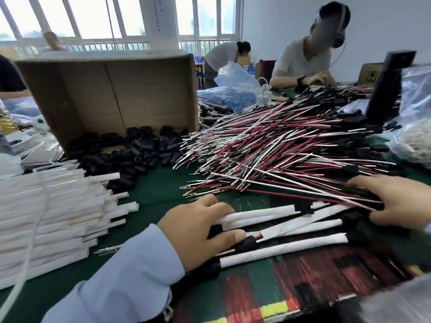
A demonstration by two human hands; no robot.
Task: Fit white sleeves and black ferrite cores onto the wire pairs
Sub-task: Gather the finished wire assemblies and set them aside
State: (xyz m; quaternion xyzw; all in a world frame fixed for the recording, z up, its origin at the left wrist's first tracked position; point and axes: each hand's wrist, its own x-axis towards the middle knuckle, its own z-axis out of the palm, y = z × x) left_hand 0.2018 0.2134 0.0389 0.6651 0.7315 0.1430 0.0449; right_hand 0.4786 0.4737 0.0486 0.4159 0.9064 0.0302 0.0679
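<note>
Near the front edge of the counter [158, 197], the left grip [198, 231] holds the white sleeves [268, 212], thumb beside a black core [247, 244]. The right grip [396, 201] grasps the wire pairs [303, 191]. It seems best to keep the ends even and push each core snug to its sleeve.

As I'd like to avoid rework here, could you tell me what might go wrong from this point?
1. The left hand holds the white-sleeved wire pairs at one end; the black cylindrical ferrite core by its thumb sits near the sleeve's end and might slip off.
2. Loose red and white wires overlap the sleeved ones by the right hand, so lifting may drag or tangle them.
</note>
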